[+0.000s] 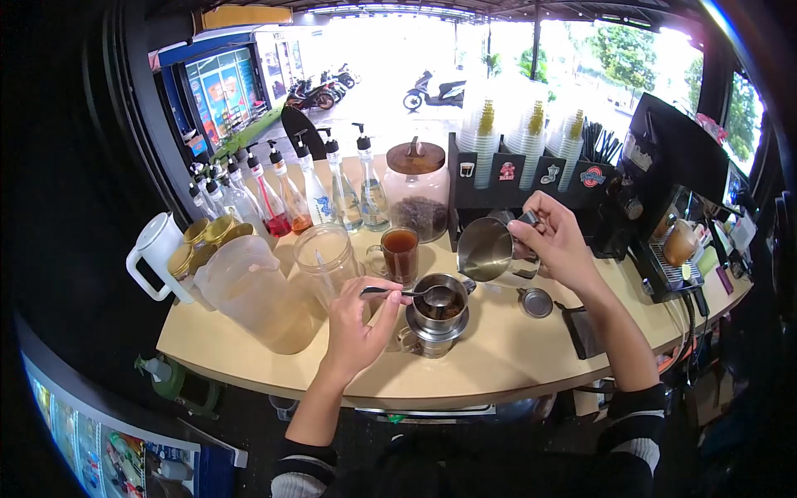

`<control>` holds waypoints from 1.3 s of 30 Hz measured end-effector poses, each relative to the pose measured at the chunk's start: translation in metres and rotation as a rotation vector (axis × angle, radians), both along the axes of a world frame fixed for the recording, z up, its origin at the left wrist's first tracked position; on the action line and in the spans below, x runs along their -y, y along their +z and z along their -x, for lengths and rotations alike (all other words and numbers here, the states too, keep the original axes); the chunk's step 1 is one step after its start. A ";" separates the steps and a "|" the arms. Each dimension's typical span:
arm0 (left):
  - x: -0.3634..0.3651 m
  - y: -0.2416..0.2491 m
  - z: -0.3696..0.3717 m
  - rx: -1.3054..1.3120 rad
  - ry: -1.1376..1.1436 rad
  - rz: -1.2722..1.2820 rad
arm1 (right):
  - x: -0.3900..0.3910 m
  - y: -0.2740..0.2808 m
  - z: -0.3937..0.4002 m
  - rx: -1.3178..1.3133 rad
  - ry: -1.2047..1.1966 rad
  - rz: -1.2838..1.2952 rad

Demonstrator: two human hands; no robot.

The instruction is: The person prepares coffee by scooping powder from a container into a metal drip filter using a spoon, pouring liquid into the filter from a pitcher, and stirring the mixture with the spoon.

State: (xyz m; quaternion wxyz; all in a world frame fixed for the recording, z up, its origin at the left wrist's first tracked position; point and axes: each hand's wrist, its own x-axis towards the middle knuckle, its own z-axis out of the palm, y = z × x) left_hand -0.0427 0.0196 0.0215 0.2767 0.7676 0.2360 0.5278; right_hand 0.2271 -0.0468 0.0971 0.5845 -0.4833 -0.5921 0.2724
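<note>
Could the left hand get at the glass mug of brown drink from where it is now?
Probably yes. The left hand holds a spoon over the metal filter cup, and the glass mug stands just beyond it with bare counter between. The hand would have to free itself of the spoon first.

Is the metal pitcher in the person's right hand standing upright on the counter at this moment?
No, the right hand holds the metal pitcher lifted and tilted on its side, its open mouth facing the camera, above the counter.
</note>
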 end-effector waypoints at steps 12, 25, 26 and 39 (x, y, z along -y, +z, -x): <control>0.000 0.000 0.002 -0.003 -0.005 -0.021 | -0.006 0.010 0.019 0.116 0.034 0.045; -0.002 -0.001 0.004 -0.017 0.024 -0.046 | -0.004 0.008 0.015 0.277 -0.036 0.005; -0.002 -0.002 0.003 -0.016 0.025 -0.040 | -0.003 0.008 0.015 0.295 -0.051 0.003; -0.006 -0.003 0.004 -0.058 0.036 -0.162 | 0.000 0.008 0.014 0.268 -0.040 0.087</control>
